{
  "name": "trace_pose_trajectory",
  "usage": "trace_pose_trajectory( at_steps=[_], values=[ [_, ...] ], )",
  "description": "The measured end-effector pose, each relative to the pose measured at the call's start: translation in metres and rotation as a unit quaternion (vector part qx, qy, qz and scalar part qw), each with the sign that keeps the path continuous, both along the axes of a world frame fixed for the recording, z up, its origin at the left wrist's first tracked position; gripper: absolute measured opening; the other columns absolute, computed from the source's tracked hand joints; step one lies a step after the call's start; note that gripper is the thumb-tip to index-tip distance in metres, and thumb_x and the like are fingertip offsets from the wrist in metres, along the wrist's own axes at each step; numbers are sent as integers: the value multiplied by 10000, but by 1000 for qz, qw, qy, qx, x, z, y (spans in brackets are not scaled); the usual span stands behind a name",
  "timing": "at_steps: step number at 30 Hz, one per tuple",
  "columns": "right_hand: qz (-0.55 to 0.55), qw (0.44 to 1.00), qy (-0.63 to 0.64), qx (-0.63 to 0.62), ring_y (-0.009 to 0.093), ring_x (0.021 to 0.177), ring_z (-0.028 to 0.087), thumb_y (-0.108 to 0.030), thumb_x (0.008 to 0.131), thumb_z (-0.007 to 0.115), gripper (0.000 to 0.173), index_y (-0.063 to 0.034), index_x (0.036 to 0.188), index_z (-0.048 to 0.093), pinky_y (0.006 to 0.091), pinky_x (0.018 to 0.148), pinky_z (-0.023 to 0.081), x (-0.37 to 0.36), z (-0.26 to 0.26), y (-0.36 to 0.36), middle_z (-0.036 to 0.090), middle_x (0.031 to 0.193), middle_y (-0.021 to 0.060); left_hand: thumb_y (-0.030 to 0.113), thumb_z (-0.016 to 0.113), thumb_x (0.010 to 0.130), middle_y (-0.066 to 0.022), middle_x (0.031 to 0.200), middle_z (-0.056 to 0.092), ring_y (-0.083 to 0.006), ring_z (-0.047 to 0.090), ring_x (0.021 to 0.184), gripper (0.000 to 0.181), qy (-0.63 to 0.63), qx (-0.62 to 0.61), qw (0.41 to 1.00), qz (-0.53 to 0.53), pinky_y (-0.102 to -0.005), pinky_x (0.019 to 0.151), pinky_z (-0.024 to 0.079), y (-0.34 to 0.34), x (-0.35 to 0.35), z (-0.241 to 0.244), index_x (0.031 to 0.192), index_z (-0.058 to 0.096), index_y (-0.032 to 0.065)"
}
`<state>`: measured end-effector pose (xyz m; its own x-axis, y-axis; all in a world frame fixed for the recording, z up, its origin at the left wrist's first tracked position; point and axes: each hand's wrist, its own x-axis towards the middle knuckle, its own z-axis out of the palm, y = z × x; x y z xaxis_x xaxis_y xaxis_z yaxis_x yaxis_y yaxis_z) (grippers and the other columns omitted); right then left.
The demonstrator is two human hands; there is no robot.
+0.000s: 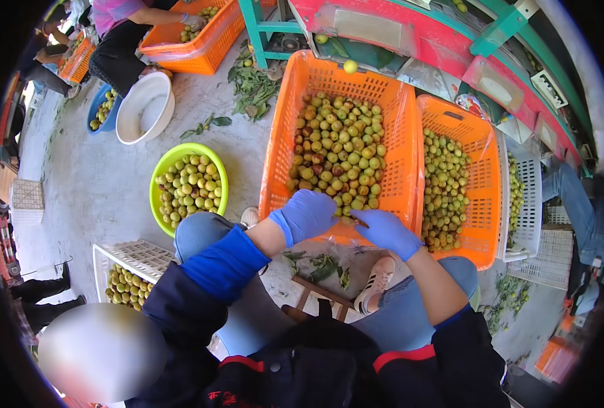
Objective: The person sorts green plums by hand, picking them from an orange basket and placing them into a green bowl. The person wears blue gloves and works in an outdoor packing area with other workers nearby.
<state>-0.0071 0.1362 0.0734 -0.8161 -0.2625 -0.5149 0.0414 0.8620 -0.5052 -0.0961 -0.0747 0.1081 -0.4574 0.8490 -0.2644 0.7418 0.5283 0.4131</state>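
Observation:
Before me stands an orange plastic crate [403, 153] lined with clear film, holding many green-and-brown jujubes [340, 143]. Over its near edge is my left hand [307, 215] in a blue glove, the wrist bent and the fingers curled inward; whatever they may hold is hidden. My right hand [389, 232], gloved the same way, is just to the right, at the near edge. Its index finger reaches toward the jujubes, while the other fingers are mostly hidden. A single yellow-green jujube [350, 66] shows at the crate's far rim.
A lime-green basin [225, 191] of jujubes is at my left, near a white crate [144, 255]. Another orange crate [487, 204] and a white crate [531, 204] line the right. Beyond is a red-and-green machine [434, 41]. A person [118, 46] works by far crates.

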Motion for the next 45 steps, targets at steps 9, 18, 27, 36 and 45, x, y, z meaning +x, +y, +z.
trace_pose_trajectory(
  at_steps=[9,18,27,36,45],
  values=[
    [10,1000,5,-16,356,959,603,-276,888,535,436,-116,1293,513,442,820,492,3,-9,0,621,1053,187,209,608,722,-113,740,599,-261,611,670,135,72,-2,987,-145,-385,574,430,-1,73,-45,742,637,79],
    [-108,985,-23,-133,284,952,619,-184,841,619,326,-50,1137,630,382,818,493,-48,-46,22,628,1040,157,168,572,675,-100,613,526,-236,533,590,130,96,17,981,-165,-366,561,362,0,89,-31,696,612,46],
    [-277,930,137,198,322,862,643,-296,863,603,275,-43,915,699,432,732,522,-278,-179,24,682,910,153,197,544,708,-88,602,522,-227,515,569,159,80,14,989,-126,-358,533,345,-12,101,-26,686,611,54],
    [-285,933,157,151,256,802,629,-293,851,651,272,-56,982,682,392,693,486,-291,-190,0,678,913,108,189,524,726,-102,625,506,-232,502,611,179,145,-3,982,-118,-358,565,372,-38,95,-18,698,593,27],
    [-191,943,-41,-271,124,815,594,-213,834,683,184,-35,877,665,263,680,473,-180,-66,11,620,832,29,194,528,735,-129,689,576,-244,563,663,221,110,-18,984,-137,-365,597,405,-29,106,-30,762,630,0]
  ],
)
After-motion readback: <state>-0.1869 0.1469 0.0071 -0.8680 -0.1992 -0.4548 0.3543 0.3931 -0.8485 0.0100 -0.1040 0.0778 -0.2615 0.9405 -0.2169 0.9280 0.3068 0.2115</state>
